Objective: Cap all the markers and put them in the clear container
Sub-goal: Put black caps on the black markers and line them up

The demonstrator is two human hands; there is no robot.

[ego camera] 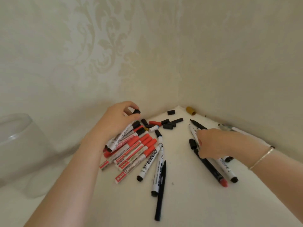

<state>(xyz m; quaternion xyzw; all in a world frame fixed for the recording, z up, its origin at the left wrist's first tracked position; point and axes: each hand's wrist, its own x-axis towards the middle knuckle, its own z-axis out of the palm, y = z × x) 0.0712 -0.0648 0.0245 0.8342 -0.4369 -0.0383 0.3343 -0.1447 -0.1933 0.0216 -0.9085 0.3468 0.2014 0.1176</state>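
Fingers of the right hand [211,143] curl down over the uncapped markers [213,164] on the right of the desk [188,202], seemingly picking one out; whether they have truly closed on a barrel I cannot tell, as the hand hides the contact. Fingers of the left hand [114,122] pinch a single black cap [136,111] between thumb and forefinger, lifted just above the heap, probably held ready for whichever marker the other hand brings.

Nearest lies a slim black pen [161,190], alone. Beyond it, left of centre, the capped markers [131,153] are fanned in one heap under the left wrist, likely kept apart as finished work: about seven red-capped and some four or five black-capped, though overlap makes the count unsure. The right group shows roughly five barrels.

Farther back, loose caps [168,124] are scattered near the corner: around eight black, one red, one white. One gold cap [191,110] sits against the wall.

At far left the clear container [18,153] stands well apart, with nothing visible inside it.
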